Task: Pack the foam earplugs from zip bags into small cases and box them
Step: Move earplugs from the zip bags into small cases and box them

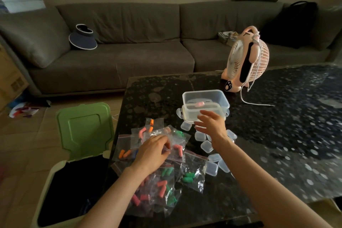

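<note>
Several clear zip bags (192, 176) of pink, green and orange foam earplugs lie heaped on the dark table (277, 135). My left hand (153, 151) presses on the heap, its fingers pinching one zip bag of pink earplugs (178, 151). My right hand (211, 124) hovers with spread fingers and holds nothing, just in front of the clear plastic box (205, 106). That box holds one small case with something pink inside. Several small clear cases (211, 167) lie scattered below and beside my right hand.
A pink desk fan (246, 61) with a white cord stands behind the box. A bin with a raised green lid (83, 131) sits at the table's left edge. A grey sofa (129, 57) runs along the far side, with a visor hat on it.
</note>
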`<state>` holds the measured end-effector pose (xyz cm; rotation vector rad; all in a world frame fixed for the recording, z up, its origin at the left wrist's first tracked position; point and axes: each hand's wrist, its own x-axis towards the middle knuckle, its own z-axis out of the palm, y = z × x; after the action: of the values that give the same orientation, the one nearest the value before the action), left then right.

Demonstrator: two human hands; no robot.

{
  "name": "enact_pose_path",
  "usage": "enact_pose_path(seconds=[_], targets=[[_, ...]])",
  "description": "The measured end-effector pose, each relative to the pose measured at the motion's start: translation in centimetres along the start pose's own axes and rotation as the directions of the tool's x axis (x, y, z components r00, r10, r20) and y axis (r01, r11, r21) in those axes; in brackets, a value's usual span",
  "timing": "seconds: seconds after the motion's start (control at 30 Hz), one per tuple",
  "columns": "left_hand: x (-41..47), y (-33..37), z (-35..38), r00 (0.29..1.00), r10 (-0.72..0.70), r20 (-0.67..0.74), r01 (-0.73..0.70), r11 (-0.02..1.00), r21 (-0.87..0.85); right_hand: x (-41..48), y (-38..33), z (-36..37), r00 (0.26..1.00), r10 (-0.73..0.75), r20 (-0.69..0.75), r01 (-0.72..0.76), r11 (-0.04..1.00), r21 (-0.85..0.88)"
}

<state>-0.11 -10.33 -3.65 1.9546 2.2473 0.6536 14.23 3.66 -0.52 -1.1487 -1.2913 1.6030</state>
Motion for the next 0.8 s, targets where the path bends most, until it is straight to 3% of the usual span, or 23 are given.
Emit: enact_pose_path(seconds=[0.17, 0.27, 0.37, 0.53, 0.67, 0.8], targets=[[-0.1, -0.1, 0.4, 0.993, 0.012, 0.116, -0.026, 0.993, 0.119, -0.5, 0.2, -0.4, 0.988, -0.062, 0.138, 0.108, 0.927, -0.359], [-0.2, -0.1, 0.7, 0.996, 0.027, 0.082, -0.040, 0.986, 0.164, -0.9, 1.1, -0.3, 0.971, -0.060, 0.232, 0.186, 0.798, -0.574], [-0.4, -0.1, 0.7, 0.999, 0.039, 0.029, -0.042, 0.989, 0.139, -1.0, 1.8, -0.1, 0.949, -0.078, 0.304, 0.269, 0.700, -0.661], [-0.1, 0.1, 0.0, 0.987, 0.074, -0.142, -0.064, 0.995, 0.074, -1.5, 1.8, 0.1, 0.909, -0.121, 0.399, 0.391, 0.581, -0.714], [0.2, 0.3, -0.4, 0.968, -0.003, -0.249, -0.018, 0.997, -0.079, -1.8, 1.4, 0.5, 0.846, -0.147, 0.513, 0.487, 0.604, -0.631], [0.4, 0.2, -0.5, 0.957, -0.059, -0.284, -0.014, 0.969, -0.249, -2.0, 1.4, 0.9, 0.828, -0.192, 0.527, 0.502, 0.672, -0.544]])
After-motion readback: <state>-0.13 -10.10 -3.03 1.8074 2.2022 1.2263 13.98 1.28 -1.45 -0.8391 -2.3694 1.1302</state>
